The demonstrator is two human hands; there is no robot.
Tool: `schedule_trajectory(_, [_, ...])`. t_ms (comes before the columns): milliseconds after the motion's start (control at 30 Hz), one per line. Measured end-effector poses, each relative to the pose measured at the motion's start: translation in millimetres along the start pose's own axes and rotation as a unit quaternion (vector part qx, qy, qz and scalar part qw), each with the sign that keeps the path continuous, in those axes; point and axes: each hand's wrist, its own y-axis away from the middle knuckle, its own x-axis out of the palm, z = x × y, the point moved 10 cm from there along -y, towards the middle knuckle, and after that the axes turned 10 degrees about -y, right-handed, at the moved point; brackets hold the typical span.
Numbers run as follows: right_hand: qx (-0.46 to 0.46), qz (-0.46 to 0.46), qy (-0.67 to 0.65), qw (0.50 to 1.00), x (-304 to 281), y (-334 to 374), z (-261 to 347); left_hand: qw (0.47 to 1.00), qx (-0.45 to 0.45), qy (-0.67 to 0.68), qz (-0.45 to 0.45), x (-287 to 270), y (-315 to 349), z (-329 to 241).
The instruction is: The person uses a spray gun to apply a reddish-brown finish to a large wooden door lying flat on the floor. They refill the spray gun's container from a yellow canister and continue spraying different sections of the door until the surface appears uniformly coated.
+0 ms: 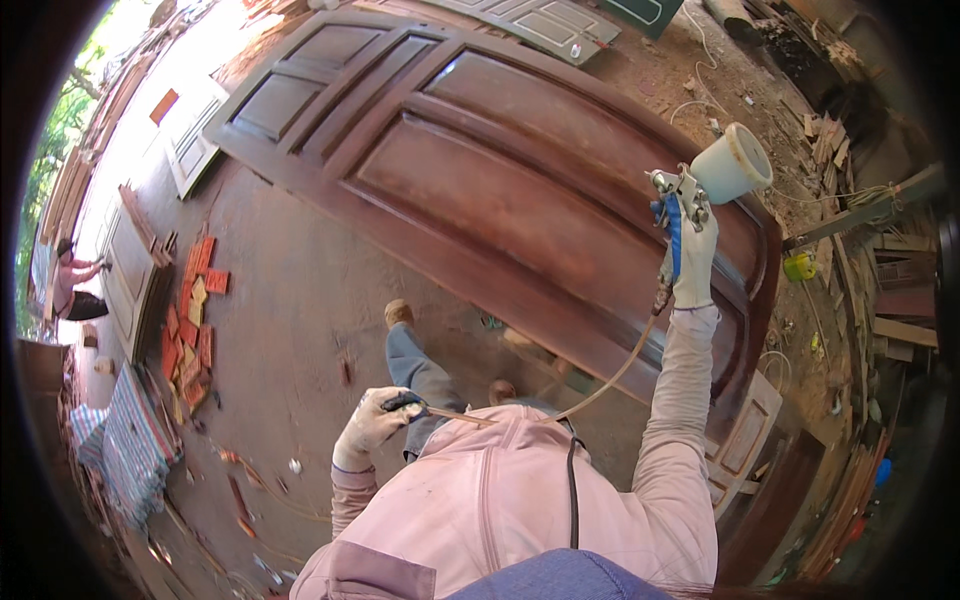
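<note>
A large panelled wooden door (480,190), reddish brown with a sheen, lies in front of me. Over its right end, my gloved right hand (697,250) grips a spray gun (684,205) with a blue handle and a whitish paint cup (733,165). From the gun's lower end an air hose (625,372) runs back toward my body. My left hand (375,425), also gloved, is closed around a dark part of the hose at my left side, away from the door.
Red and yellow blocks (190,330) lie on the floor to the left, near a striped sheet (125,445). Another person (75,280) stands by a leaning door at far left. Scrap wood (830,140) and debris line the right side. More door panels (540,25) lie beyond.
</note>
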Motion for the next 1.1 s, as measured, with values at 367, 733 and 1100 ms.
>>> schedule_trajectory(367, [0.036,0.001,-0.113,0.993,270.5,-268.3,-148.9,0.983,-0.108,0.055,0.139,-228.9,-163.8,26.4])
schedule_trajectory(733, [0.070,-0.043,-0.108,0.991,312.3,-380.4,-225.9,0.961,-0.113,0.022,0.250,-229.2,-231.0,22.1])
schedule_trajectory(1100, [0.069,-0.168,0.052,0.982,12.5,-302.8,-158.4,0.913,-0.022,-0.125,0.387,-79.0,-277.7,-22.3])
